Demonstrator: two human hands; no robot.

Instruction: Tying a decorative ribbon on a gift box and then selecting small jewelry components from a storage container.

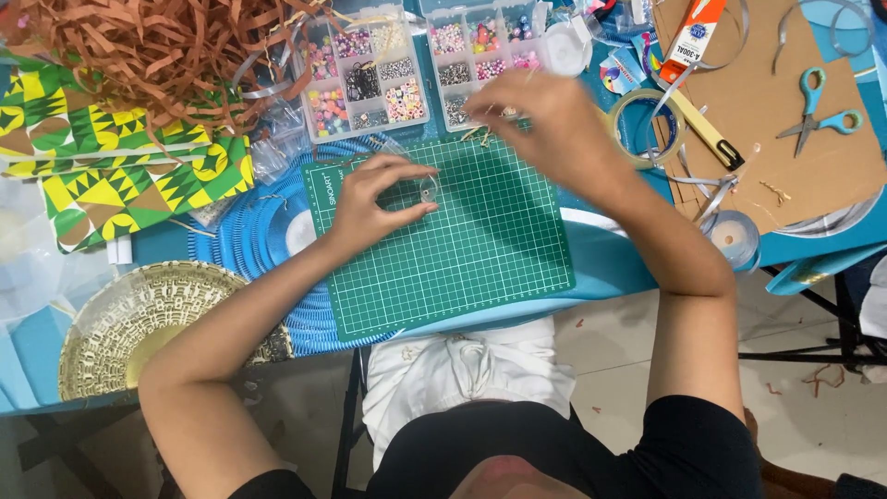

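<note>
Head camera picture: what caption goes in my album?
Left hand pinches a clear spool on the green cutting mat.

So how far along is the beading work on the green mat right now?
Early. Set out: two open bead boxes behind the green cutting mat. In hand: the left hand pinches a small clear spool on the mat; the blurred right hand is by the boxes, near small gold pieces. No strung beads show.

bead boxes (370,69) behind cutting mat (462,259) | scissors (818,111) right
</note>
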